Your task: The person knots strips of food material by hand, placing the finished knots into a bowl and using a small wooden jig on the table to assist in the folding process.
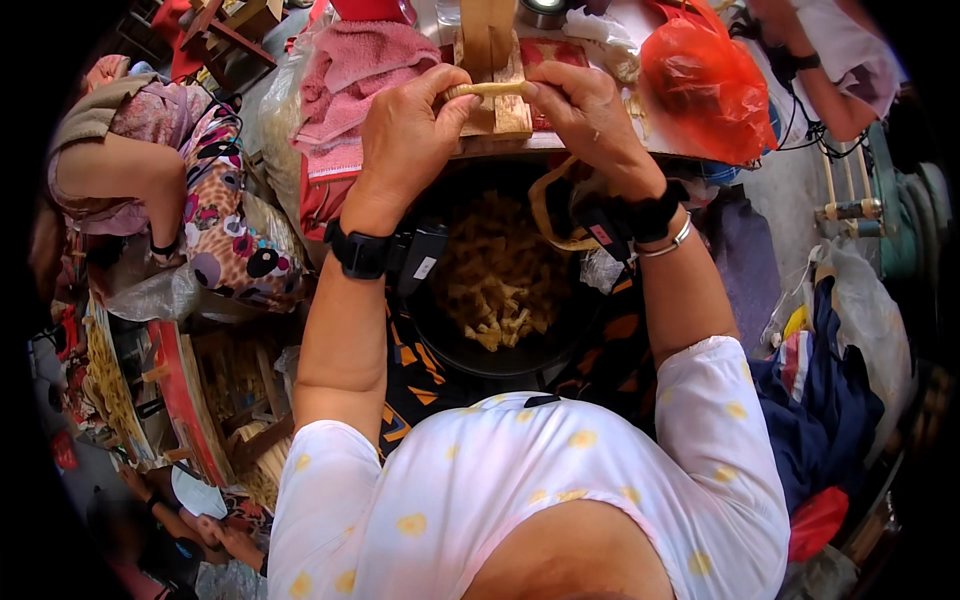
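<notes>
A narrow pale yellow strip is stretched level between my two hands. My left hand pinches its left end between thumb and fingers, and my right hand pinches the other end. Just behind and below the strip is a wooden block with an upright post, at the table's near edge. A longer loop of yellow strip hangs under my right hand. Below, a black tub holds many small yellow folded pieces; its far part is in shadow.
Left of the block lies a pink towel; right of it, a red plastic bag. Other people's arms show at far left and upper right. Wooden crates with yellow strips stand at left, dark blue cloth at right.
</notes>
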Demonstrator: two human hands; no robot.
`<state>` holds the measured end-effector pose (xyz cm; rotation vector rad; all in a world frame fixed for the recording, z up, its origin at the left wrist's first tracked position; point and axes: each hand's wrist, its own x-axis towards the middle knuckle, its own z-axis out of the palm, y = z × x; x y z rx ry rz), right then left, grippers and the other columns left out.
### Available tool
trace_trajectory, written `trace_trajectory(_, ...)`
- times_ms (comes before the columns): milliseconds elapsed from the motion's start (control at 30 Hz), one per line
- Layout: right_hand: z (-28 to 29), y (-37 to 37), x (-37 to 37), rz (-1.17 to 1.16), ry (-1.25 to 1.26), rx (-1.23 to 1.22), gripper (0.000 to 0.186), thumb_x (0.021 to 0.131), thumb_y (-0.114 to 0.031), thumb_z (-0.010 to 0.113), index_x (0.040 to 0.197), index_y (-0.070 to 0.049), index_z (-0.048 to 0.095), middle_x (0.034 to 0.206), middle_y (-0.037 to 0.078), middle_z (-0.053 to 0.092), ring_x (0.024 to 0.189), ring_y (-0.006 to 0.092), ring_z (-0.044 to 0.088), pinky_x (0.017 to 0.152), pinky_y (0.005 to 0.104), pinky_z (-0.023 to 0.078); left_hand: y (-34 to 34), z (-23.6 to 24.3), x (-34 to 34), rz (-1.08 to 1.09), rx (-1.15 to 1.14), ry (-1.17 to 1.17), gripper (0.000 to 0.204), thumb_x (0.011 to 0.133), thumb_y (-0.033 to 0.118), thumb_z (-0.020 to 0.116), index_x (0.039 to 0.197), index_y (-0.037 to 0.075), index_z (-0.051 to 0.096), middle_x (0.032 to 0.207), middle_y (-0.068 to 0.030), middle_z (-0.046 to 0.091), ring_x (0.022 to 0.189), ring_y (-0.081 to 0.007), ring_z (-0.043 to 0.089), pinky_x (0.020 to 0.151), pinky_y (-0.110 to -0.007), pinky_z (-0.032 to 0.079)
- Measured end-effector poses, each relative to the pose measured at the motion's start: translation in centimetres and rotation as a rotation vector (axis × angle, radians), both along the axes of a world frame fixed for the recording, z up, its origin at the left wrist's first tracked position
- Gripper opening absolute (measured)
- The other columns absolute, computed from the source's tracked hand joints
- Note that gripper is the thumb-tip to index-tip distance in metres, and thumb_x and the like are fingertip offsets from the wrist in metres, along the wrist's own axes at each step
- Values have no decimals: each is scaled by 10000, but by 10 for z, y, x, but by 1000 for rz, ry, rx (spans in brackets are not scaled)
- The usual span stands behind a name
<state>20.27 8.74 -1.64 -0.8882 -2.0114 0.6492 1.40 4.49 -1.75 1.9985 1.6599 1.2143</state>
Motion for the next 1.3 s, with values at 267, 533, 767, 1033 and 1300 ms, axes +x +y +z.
trace_trajectory(267, -11, 16, -11, -81, 50, 39, 121, 777, -129, 619, 782, -8, 624, 654, 151, 584, 581, 277, 580, 545, 324, 443, 20, -13, -5, 27, 66, -2, 187, 771, 253, 624, 879, 100, 639, 721, -115, 635, 684, -300, 620, 578, -362, 473)
trace_trajectory(533, -15, 24, -8, -42, -55, -56, 120, 776, -127, 600, 794, -17, 644, 669, 172, 586, 625, 310, 594, 577, 348, 462, 16, -12, -4, 58, -33, 48, 217, 749, 304, 630, 858, 119, 662, 716, -117, 634, 686, -309, 615, 587, -382, 476)
trace_trajectory(767, 0, -20, -8, 431, 477, -922, 252, 899, -254, 545, 892, -18, 633, 586, -29, 483, 464, 38, 405, 404, 188, 318, -40, 18, 11, -79, -137, 262, 373, 811, 428, 580, 992, 110, 659, 660, -137, 628, 632, -299, 625, 557, -368, 474)
trace_trajectory(1033, -6, -47, -30, 519, 534, -1109, 227, 928, -238, 486, 887, -31, 570, 618, -21, 525, 484, 56, 489, 452, 190, 412, -42, 15, 33, -142, -191, -1051, 332, 957, 318, 408, 870, 35, 560, 595, -9, 477, 443, -80, 444, 447, -230, 419)
trace_trajectory(1300, 4, -60, -28, 505, 329, -1059, 186, 920, -176, 487, 881, -15, 573, 616, -31, 480, 459, 14, 364, 412, 158, 288, -36, 19, -14, -62, 339, -1151, 328, 950, 337, 421, 861, 40, 530, 580, 15, 398, 480, -77, 349, 436, -211, 283)
